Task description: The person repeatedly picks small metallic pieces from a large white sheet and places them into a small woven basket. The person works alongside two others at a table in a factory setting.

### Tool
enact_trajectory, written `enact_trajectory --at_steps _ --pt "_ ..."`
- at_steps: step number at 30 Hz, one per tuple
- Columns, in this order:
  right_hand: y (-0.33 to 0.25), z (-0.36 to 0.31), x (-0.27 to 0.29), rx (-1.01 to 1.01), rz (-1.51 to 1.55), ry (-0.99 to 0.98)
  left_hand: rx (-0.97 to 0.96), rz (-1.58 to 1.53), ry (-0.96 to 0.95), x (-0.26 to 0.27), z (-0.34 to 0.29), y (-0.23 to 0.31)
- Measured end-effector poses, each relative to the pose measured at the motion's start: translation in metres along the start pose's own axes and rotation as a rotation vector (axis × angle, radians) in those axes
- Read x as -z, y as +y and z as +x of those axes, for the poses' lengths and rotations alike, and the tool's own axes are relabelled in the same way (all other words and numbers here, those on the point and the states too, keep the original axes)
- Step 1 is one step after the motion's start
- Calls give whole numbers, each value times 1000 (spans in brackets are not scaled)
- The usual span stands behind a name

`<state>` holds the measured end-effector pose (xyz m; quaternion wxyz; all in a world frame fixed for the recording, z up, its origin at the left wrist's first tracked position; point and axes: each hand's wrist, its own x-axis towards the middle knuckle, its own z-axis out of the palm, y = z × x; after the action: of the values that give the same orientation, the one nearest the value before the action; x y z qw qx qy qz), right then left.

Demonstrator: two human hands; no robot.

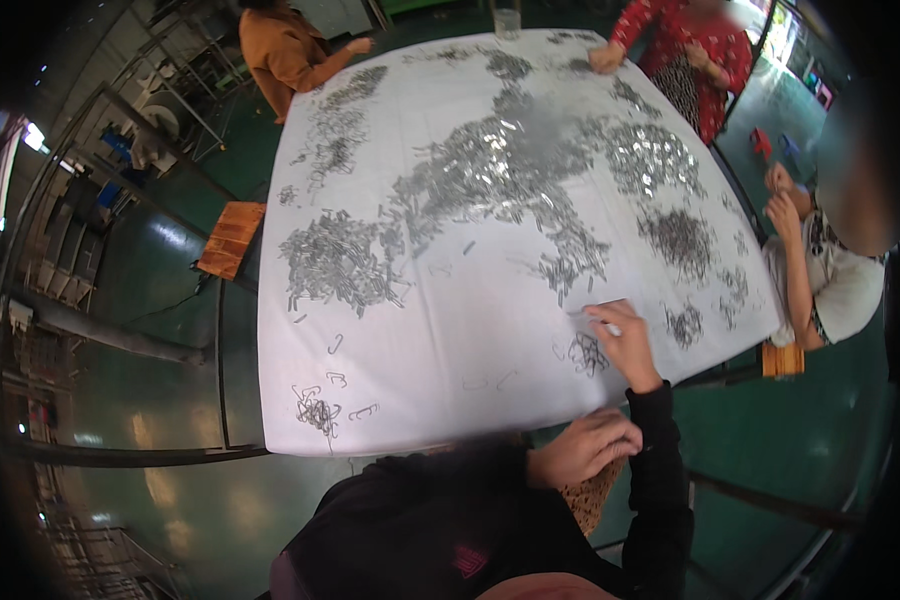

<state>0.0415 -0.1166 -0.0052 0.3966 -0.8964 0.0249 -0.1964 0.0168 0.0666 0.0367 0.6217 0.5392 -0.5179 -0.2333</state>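
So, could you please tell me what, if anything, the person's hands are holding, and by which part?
It cannot be told: anything in the right hand is too small to make out, and the left hand is too blurred.

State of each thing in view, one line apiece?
White cloth: spread out, lightly creased.
Metal strips: loose, in heaps.
Wire hooks: tangled in small piles, some lying apart.
Right hand: bent, over the cloth; grip unclear.
Left hand: loosely curled near the right sleeve.
Glass: upright; contents unclear.
Wooden stool: nobody seated.
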Motion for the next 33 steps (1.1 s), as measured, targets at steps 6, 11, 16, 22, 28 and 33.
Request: enact_trajectory --at_steps 6,11,16,22,28,33 --pt "48 31 -32 216 -359 -362 -13 -3 32 8 -7 0" --pt "56 29 -42 250 -487 -356 54 -29 -2 11 -11 -4" --pt "48 23 -42 108 -371 -209 21 -18 -7 10 -17 -3" --pt "-12 -31 21 -392 466 242 60 1 15 14 -13 3" --pt "-95 -103 68 -431 427 434 53 -22 22 9 6 3" --pt "-123 -122 64 -412 384 568 50 43 -47 1 14 9"
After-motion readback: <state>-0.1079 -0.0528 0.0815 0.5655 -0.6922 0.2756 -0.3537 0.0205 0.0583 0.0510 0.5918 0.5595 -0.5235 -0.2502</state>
